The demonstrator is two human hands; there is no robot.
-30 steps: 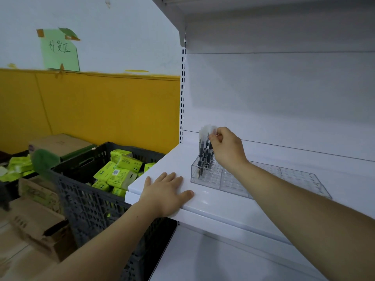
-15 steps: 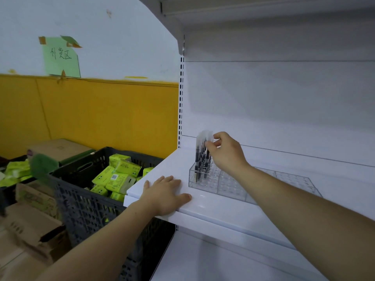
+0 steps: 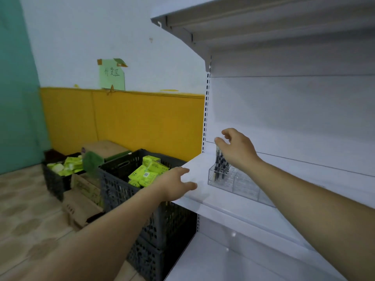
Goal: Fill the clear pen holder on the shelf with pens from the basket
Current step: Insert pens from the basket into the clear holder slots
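Observation:
The clear pen holder (image 3: 241,186) stands on the white shelf (image 3: 219,201) near its left end. A bunch of dark pens (image 3: 221,164) stands upright in its left compartment. My right hand (image 3: 240,149) hovers just above the pen tops with fingers spread and nothing gripped. My left hand (image 3: 176,182) is at the shelf's left front edge, fingers apart, empty and slightly blurred. Left of the shelf stands the dark grey basket (image 3: 119,187), holding green packs (image 3: 149,171); I see no pens in it.
A second dark crate (image 3: 53,179) with green packs stands further left on the floor. Cardboard boxes (image 3: 81,205) lie between and behind the crates. An upper shelf (image 3: 263,23) overhangs, and a lower shelf (image 3: 233,258) sits beneath.
My right hand has let go of the pens and opened above them. My left hand has slid left toward the shelf's edge. The view has turned left and pulled back.

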